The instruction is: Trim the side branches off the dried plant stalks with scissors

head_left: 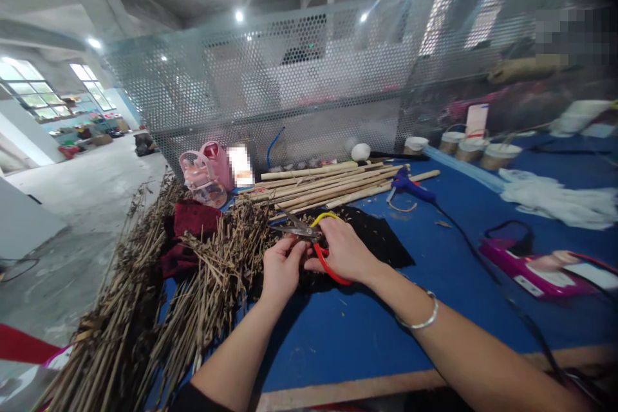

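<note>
My right hand point(344, 250) grips a pair of scissors point(309, 232) with one yellow and one red handle loop, blades pointing left. My left hand point(281, 267) pinches a thin dry stem right at the blades. Both hands work over a black cloth point(381, 238) spread on the blue table point(434, 283). A big heap of dry brown stalks point(183, 283) lies just left of my left hand. A silver bangle sits on my right wrist.
Pale bamboo sticks point(338, 183) lie behind the cloth, with a blue glue gun point(409, 187) and its black cord to the right. A pink bottle point(212, 170), red cloth point(190, 222), a magenta device point(531, 267), white cloth point(560, 199) and tape rolls point(483, 151) surround. A perforated metal screen point(299, 84) stands behind.
</note>
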Demonstrator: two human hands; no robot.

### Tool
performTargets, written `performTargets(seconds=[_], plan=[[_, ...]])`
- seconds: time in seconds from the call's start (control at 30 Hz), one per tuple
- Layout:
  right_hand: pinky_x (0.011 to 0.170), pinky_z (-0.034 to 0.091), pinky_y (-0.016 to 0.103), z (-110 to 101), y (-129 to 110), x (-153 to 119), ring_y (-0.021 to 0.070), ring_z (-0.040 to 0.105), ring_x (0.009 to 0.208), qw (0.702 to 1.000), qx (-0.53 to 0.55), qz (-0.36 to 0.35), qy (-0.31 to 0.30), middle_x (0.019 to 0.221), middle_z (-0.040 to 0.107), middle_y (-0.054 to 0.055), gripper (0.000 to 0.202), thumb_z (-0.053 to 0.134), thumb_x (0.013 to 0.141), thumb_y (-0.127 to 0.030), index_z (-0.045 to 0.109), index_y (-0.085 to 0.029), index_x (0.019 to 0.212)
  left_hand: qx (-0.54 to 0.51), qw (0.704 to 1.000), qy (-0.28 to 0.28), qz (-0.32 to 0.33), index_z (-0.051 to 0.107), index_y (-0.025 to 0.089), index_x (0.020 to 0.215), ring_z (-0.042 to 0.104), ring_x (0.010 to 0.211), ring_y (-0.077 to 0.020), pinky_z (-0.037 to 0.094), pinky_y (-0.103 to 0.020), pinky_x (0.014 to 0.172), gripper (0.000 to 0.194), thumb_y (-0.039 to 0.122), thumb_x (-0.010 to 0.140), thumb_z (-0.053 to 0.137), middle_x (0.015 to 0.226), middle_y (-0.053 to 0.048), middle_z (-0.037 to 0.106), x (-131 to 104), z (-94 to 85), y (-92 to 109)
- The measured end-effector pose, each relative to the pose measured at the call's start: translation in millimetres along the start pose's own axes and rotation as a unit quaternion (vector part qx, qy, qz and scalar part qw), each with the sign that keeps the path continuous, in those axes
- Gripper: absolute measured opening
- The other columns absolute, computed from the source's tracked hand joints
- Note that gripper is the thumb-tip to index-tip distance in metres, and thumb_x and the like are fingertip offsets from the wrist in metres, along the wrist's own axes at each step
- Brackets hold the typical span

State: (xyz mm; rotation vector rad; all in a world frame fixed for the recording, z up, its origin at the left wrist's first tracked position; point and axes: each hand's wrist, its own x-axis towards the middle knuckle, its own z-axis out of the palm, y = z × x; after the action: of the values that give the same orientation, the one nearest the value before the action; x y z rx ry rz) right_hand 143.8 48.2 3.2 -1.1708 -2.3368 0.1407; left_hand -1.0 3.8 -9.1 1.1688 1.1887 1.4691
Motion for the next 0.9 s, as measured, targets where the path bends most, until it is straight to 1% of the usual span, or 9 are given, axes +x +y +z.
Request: performTargets(seconds=[0.1, 0.23, 0.3, 0.5, 0.63, 0.7, 0.8, 0.9], plan=[[0.069, 0.038, 0.034, -1.3, 0.0, -0.1, 0.0219, 0.050, 0.079, 1.000, -0.013, 0.004, -0.006, 0.083, 0.053, 0.007, 0.050, 0.066, 0.058, -0.055, 0.048, -0.017, 0.085, 0.007, 1.000, 0.008, 0.002, 0.066, 0.011, 0.075, 0.061, 0.067, -0.0154, 0.049, -0.025, 0.064, 0.017, 0.027, 0.072, 0.059, 0.074, -0.005, 0.066, -1.1, 1.3, 0.7], [0.058, 0.036, 0.027, -1.1, -1.6, -2.5, 0.0168, 0.053, 0.067, 0.998, 0.013, 0.040, -0.041, 0.076, 0.055, 0.004, 0.045, 0.064, 0.062, -0.055, 0.047, -0.018, 0.081, 0.019, 1.000, 0.012, 0.011, 0.067, 0.012, 0.083, 0.060, 0.067, -0.0139, 0.048, -0.023, 0.065, 0.019, 0.026, 0.073, 0.058, 0.076, -0.004, 0.067, -2.7, 2.7, 4.2], [0.054, 0.034, 0.025, 0.6, -1.6, -3.6, 0.0153, 0.054, 0.064, 0.997, 0.024, 0.059, -0.046, 0.075, 0.057, 0.002, 0.044, 0.063, 0.063, -0.055, 0.046, -0.019, 0.081, 0.017, 1.000, 0.012, 0.013, 0.067, 0.012, 0.086, 0.060, 0.067, -0.0136, 0.048, -0.022, 0.064, 0.021, 0.027, 0.073, 0.059, 0.075, -0.004, 0.067, -2.8, 2.7, 4.4], [0.049, 0.031, 0.022, 7.9, 1.8, -3.7, 0.0132, 0.053, 0.056, 0.995, 0.039, 0.079, -0.043, 0.066, 0.057, -0.001, 0.039, 0.061, 0.065, -0.056, 0.047, -0.021, 0.075, -0.057, 0.998, 0.024, -0.032, 0.064, 0.014, 0.102, 0.062, 0.068, -0.0137, 0.050, -0.026, 0.067, 0.036, 0.029, 0.069, 0.063, 0.079, -0.004, 0.067, 0.4, 2.4, -1.7], [0.048, 0.031, 0.021, 8.6, 4.3, -2.0, 0.0123, 0.053, 0.053, 0.992, 0.069, 0.079, -0.073, 0.062, 0.057, -0.002, 0.033, 0.056, 0.071, -0.053, 0.047, -0.021, 0.072, -0.069, 0.996, 0.030, -0.041, 0.062, 0.014, 0.106, 0.061, 0.065, -0.0126, 0.051, -0.024, 0.063, 0.040, 0.030, 0.069, 0.063, 0.079, -0.005, 0.067, 4.4, -0.6, -4.7], [0.050, 0.032, 0.022, 7.7, 5.3, -1.2, 0.0134, 0.054, 0.056, 0.993, 0.055, 0.075, -0.076, 0.064, 0.057, -0.002, 0.033, 0.056, 0.071, -0.053, 0.048, -0.021, 0.075, -0.068, 0.997, 0.023, -0.043, 0.062, 0.014, 0.104, 0.062, 0.065, -0.0123, 0.050, -0.022, 0.060, 0.037, 0.030, 0.070, 0.062, 0.079, -0.005, 0.067, 5.9, -2.6, -5.3], [0.054, 0.033, 0.023, 6.4, 5.6, -0.5, 0.0149, 0.054, 0.064, 0.996, 0.034, 0.054, -0.064, 0.073, 0.057, 0.001, 0.039, 0.061, 0.065, -0.053, 0.049, -0.020, 0.082, -0.054, 0.998, 0.007, -0.039, 0.064, 0.013, 0.095, 0.062, 0.068, -0.0123, 0.048, -0.019, 0.058, 0.028, 0.029, 0.072, 0.060, 0.080, -0.006, 0.067, 6.4, -4.5, -5.5], [0.058, 0.035, 0.024, 6.6, 4.2, -0.5, 0.0152, 0.052, 0.068, 0.998, 0.035, 0.027, -0.050, 0.078, 0.054, 0.002, 0.044, 0.066, 0.061, -0.052, 0.047, -0.019, 0.082, -0.038, 0.999, -0.004, -0.027, 0.065, 0.012, 0.089, 0.063, 0.069, -0.0137, 0.049, -0.021, 0.059, 0.024, 0.028, 0.074, 0.057, 0.080, -0.008, 0.067, 5.2, -4.4, -5.4]])
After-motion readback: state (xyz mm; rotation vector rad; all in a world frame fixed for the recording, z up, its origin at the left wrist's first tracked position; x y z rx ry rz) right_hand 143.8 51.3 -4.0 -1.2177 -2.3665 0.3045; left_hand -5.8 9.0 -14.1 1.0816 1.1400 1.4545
